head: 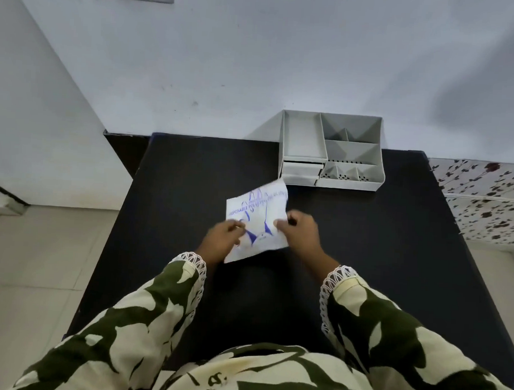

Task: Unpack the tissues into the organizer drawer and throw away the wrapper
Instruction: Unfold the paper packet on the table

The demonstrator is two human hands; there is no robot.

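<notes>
A flat white packet with blue print is held just above the black table, near its middle. My left hand pinches the packet's lower left edge. Its right edge is gripped by my right hand. Behind the packet, at the table's far edge, stands a grey organizer with several open compartments on top. Two small drawers at its front left look shut. I cannot tell what the packet holds inside.
A white wall runs behind the table. Pale floor tiles lie to the left, and a floral-patterned surface borders the table on the right. My patterned sleeves fill the bottom of the view.
</notes>
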